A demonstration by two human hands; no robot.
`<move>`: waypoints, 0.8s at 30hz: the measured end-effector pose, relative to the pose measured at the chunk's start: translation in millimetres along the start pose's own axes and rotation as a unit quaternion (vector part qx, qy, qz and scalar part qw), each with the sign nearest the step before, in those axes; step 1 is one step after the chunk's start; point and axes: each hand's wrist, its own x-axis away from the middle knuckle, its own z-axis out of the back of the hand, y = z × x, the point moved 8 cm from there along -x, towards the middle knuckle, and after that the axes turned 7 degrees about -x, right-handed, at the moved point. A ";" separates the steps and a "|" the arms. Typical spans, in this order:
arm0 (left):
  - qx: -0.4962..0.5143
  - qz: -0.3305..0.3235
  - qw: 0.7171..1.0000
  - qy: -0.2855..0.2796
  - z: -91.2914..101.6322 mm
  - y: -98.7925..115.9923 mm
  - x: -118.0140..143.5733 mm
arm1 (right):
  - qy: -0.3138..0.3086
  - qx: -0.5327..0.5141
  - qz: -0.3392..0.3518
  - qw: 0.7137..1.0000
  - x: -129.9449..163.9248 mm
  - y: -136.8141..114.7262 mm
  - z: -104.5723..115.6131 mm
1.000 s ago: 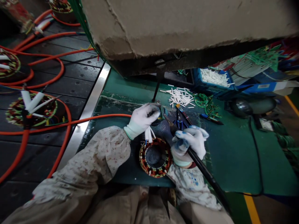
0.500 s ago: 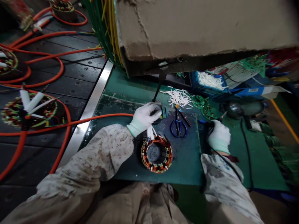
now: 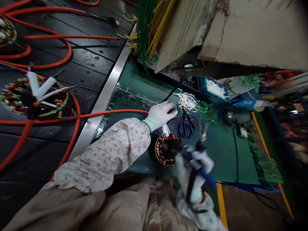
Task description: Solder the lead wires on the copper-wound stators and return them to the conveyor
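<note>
Gripping a blue-handled tool (image 3: 204, 173) with a metal tip at its upper end, the right hand (image 3: 193, 166) in a white glove is curled shut around the handle, blurred, just at 4 o'clock of the motor coil ring (image 3: 167, 149). Ring lies flat on the green mat (image 3: 223, 150), copper and red windings, white sleeved wires (image 3: 165, 129) sticking up at its 12 o'clock. Left hand (image 3: 162, 114), white glove, fingers bent and closed down on a small dark thing beneath it, too hidden to tell what; hand sits at 12 o'clock of the ring, just beside the white wires. Blue scissors (image 3: 184, 127) lie flat on the mat at 1 o'clock of the ring, near the left hand. Pile of white tube pieces (image 3: 188, 101) at 1 o'clock further out, blue bin (image 3: 214, 89) of more white pieces past it. Orange cable (image 3: 101, 114) runs from the left hand out to 9 o'clock, across the metal strip (image 3: 106, 93) onto the black belt (image 3: 91, 69). Another coil ring (image 3: 31, 99) with white sleeves sits on the belt, well apart at 9 o'clock.
</note>
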 end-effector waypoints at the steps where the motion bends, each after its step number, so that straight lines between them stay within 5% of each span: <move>1: -0.014 -0.002 1.000 0.000 0.4 0.4 0.1 | -0.023 -0.016 0.010 1.000 15.9 -21.8 -13.7; 6: -0.088 -0.035 0.995 0.002 4.0 5.0 -1.0 | -0.105 -0.033 0.079 0.991 37.7 -55.8 -54.9; 10: -0.089 -0.045 0.995 0.003 3.8 7.7 -0.4 | -0.121 0.019 0.096 0.988 34.6 -54.1 -62.6; 14: -0.063 -0.012 0.998 -0.006 0.8 1.0 0.8 | -0.082 -0.029 0.027 0.996 32.6 -46.0 -53.7; 18: -0.006 0.077 0.989 -0.127 -1.7 -13.3 -5.1 | 0.058 0.019 -0.018 0.998 2.8 16.5 -6.8; 20: 0.041 0.064 0.982 -0.170 9.9 3.3 -9.2 | 0.128 0.207 -0.100 0.965 -15.1 73.1 25.8; 24: -0.054 -0.107 0.990 -0.068 53.2 88.8 10.8 | 0.013 0.288 -0.228 0.930 -47.4 169.9 37.8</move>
